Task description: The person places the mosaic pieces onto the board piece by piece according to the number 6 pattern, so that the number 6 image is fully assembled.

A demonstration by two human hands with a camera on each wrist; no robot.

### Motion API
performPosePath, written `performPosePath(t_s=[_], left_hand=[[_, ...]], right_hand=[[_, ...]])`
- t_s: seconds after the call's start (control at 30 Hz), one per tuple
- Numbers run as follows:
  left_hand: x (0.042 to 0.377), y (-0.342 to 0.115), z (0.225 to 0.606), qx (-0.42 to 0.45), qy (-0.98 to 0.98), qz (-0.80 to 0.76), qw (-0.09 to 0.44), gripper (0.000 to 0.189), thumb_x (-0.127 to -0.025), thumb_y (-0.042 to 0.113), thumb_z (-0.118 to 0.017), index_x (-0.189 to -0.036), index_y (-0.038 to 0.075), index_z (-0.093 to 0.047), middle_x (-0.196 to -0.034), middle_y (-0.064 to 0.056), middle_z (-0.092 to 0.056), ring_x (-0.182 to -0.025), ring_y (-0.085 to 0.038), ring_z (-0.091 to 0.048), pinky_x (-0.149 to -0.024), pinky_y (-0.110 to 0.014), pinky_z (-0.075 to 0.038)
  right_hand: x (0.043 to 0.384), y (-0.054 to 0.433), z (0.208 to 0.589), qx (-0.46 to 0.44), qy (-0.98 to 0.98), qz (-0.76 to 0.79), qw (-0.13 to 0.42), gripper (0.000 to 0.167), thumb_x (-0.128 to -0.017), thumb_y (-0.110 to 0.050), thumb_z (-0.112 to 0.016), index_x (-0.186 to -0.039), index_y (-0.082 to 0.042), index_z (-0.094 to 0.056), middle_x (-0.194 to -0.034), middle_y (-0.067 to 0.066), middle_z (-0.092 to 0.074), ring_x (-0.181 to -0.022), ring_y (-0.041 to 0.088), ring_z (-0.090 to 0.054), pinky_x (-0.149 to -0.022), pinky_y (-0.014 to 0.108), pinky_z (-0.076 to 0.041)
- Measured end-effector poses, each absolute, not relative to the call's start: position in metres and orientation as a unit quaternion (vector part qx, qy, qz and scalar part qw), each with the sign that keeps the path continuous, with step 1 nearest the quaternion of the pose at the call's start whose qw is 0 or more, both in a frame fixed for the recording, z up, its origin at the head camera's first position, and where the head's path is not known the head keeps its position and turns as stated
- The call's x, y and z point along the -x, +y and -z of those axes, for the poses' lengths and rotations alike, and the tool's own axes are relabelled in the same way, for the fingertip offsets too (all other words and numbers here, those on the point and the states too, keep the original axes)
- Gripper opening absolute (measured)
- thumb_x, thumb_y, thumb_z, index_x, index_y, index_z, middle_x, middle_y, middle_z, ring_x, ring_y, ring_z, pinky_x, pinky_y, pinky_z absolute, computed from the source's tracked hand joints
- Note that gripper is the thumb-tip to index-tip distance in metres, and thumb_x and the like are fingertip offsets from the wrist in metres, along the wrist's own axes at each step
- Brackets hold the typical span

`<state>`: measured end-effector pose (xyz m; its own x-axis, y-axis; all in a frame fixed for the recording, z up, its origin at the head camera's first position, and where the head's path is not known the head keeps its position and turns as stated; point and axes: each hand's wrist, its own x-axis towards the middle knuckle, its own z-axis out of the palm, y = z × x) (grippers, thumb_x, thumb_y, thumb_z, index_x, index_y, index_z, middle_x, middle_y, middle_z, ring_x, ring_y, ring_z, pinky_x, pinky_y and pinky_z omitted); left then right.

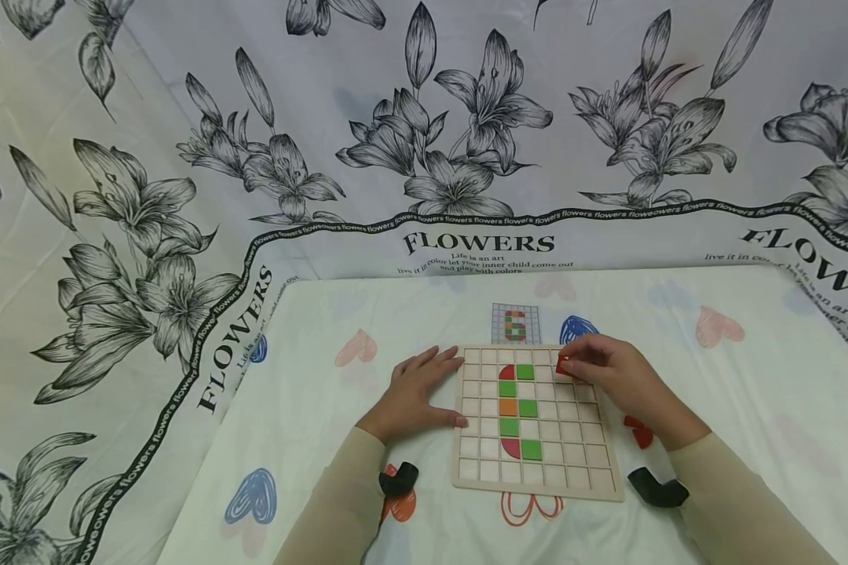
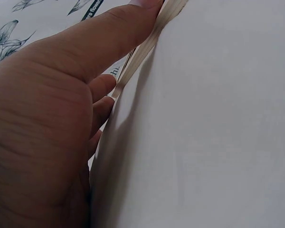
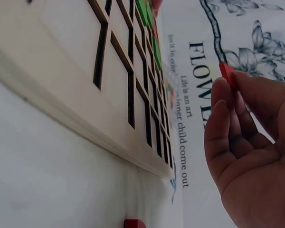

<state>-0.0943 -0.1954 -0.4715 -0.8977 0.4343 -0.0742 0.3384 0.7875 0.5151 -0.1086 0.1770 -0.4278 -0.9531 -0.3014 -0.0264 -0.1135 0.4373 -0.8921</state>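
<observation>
A wooden grid board (image 1: 477, 468) lies on the cloth, with several green square tiles (image 1: 525, 372), an orange square tile (image 1: 508, 407) and two red rounded-corner tiles (image 1: 511, 448) in its cells. My left hand (image 1: 414, 399) touches the board's left edge, fingers and thumb spread. In the left wrist view, its thumb (image 2: 109, 40) lies along the wooden side. Over the board's upper right, my right hand (image 1: 613, 372) pinches a small red tile (image 3: 226, 74) between thumb and fingertips. Its full outline is partly covered by the fingers.
Behind the board lies a gridded picture card (image 1: 515, 333) with a coloured pattern. Another red piece (image 3: 134, 223) sits on the cloth beside the board's right side. The tablecloth (image 1: 311, 408) has printed hearts, and a flower-printed curtain (image 1: 367, 180) hangs at the back and left.
</observation>
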Motion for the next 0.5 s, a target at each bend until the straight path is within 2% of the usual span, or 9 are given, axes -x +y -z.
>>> performPosePath(t_s=[0.5], left_hand=[[0.094, -0.195, 0.471, -0.202, 0.941, -0.255, 0.094, 0.104, -0.082, 0.079, -0.078, -0.17, 0.037, -0.041, -0.175, 0.025, -0.022, -0.163, -0.008, -0.007, -0.127, -0.053, -0.011]], right_hand=[[0.125, 0.166, 0.437, 0.126, 0.85, 0.499, 0.112, 0.019, -0.107, -0.017, -0.074, -0.122, -0.006, -0.076, -0.114, 0.005, -0.073, -0.099, 0.025, -0.065, -0.082, 0.034, -0.056]])
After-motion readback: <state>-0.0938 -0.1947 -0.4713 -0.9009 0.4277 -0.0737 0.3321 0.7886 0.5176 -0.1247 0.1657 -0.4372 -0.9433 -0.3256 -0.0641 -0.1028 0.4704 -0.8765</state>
